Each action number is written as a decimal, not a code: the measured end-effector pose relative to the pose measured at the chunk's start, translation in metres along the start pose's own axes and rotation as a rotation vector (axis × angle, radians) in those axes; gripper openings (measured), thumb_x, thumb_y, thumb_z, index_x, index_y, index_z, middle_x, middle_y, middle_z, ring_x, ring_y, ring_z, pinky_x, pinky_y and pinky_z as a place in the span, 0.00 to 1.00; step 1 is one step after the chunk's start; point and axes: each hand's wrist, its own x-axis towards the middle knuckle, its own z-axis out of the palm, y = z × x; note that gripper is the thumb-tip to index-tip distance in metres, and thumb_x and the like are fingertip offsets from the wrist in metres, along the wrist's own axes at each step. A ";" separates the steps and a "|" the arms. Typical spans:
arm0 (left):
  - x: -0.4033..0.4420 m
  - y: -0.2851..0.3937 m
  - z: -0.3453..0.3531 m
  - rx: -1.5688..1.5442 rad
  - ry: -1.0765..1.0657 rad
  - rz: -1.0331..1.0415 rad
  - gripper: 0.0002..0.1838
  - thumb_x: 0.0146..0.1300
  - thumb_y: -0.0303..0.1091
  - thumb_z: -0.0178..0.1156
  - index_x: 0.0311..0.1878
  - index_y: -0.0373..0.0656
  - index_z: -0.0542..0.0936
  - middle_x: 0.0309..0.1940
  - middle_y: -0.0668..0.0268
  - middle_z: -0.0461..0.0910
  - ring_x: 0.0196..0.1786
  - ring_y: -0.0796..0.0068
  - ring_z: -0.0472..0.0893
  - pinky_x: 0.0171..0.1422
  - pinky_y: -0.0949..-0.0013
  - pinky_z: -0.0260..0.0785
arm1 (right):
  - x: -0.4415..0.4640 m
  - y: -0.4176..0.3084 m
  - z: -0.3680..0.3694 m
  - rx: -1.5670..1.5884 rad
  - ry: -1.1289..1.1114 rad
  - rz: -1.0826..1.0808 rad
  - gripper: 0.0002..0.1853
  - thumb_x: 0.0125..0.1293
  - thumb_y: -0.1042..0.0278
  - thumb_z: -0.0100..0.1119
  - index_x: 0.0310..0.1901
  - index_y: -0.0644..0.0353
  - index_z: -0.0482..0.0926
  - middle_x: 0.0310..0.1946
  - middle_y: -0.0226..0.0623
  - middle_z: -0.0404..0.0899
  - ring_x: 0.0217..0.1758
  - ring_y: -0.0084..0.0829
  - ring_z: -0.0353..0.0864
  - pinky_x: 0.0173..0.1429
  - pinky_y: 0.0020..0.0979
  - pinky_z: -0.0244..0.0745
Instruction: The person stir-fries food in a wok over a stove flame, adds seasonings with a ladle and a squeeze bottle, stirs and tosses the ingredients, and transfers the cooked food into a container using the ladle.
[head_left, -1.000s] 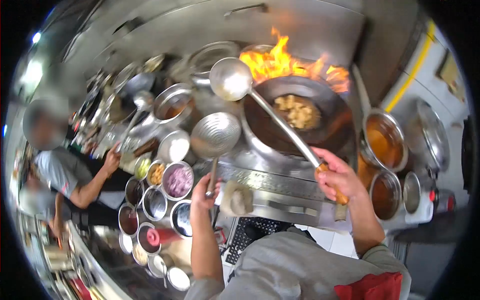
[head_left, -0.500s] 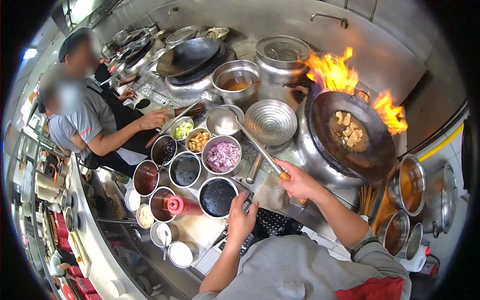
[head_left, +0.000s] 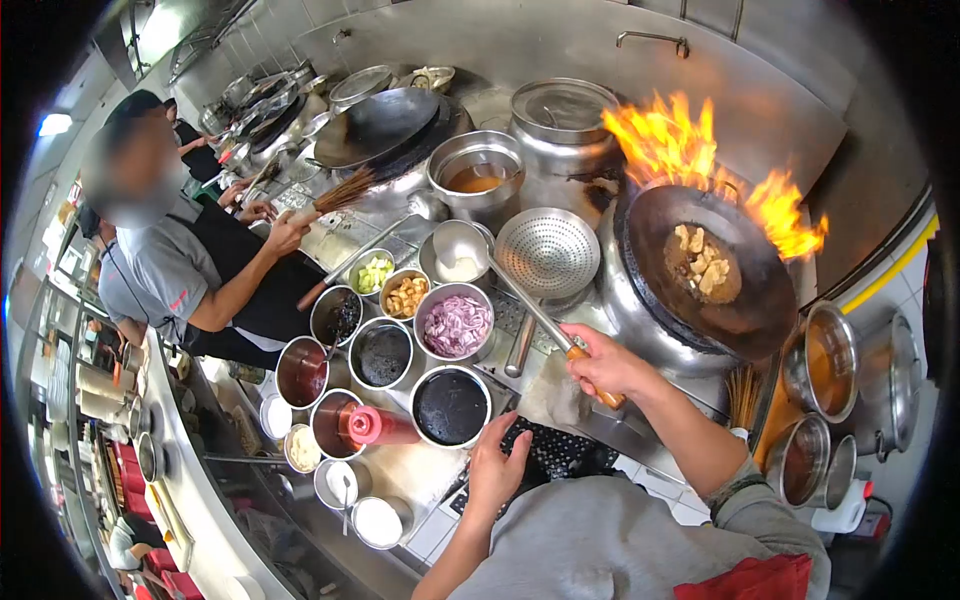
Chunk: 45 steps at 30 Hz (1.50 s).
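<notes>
Head view: the ladle [head_left: 543,318] has swung away from the wok [head_left: 750,315] to the metal bowl [head_left: 447,238] at center, leaving the wok unstirred. The right hand [head_left: 612,366] has its fingers clamped around the wooden handle; the left hand [head_left: 492,472], off the strainer [head_left: 548,250], is empty, fingers apart. Browned chunks [head_left: 710,274] glisten in the wok, right of frame, before tall flames [head_left: 665,145].

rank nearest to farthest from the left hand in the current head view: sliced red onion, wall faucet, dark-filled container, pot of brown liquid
From the left hand:
1. dark-filled container, just beyond the fingers, slightly left
2. sliced red onion, behind that container
3. pot of brown liquid, farther back
4. wall faucet, back wall, right
</notes>
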 end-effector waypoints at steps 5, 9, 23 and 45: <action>-0.002 0.005 -0.005 0.020 -0.037 -0.035 0.22 0.67 0.41 0.66 0.58 0.37 0.81 0.55 0.49 0.82 0.60 0.50 0.81 0.66 0.58 0.71 | -0.010 0.000 -0.017 0.464 -0.137 0.014 0.34 0.69 0.76 0.54 0.76 0.53 0.57 0.31 0.32 0.73 0.20 0.19 0.71 0.18 0.28 0.68; 0.000 0.001 0.000 0.033 -0.046 -0.035 0.22 0.67 0.41 0.65 0.59 0.37 0.81 0.56 0.50 0.82 0.60 0.50 0.81 0.66 0.57 0.71 | -0.044 0.007 -0.032 0.823 -0.276 -0.017 0.32 0.72 0.75 0.50 0.76 0.51 0.57 0.33 0.31 0.71 0.20 0.18 0.68 0.17 0.25 0.67; 0.050 0.125 0.088 0.027 -0.221 0.682 0.21 0.62 0.32 0.69 0.58 0.38 0.82 0.56 0.48 0.81 0.59 0.47 0.80 0.64 0.54 0.71 | -0.257 0.037 -0.123 0.371 0.420 -0.214 0.39 0.68 0.79 0.55 0.78 0.51 0.55 0.24 0.29 0.71 0.16 0.19 0.69 0.18 0.26 0.66; 0.058 0.164 0.230 0.049 -0.274 0.959 0.08 0.68 0.33 0.63 0.39 0.38 0.77 0.34 0.52 0.74 0.40 0.47 0.72 0.48 0.51 0.64 | -0.377 0.071 -0.232 -0.975 0.754 -0.048 0.34 0.60 0.75 0.59 0.70 0.44 0.73 0.50 0.50 0.83 0.54 0.50 0.82 0.60 0.43 0.76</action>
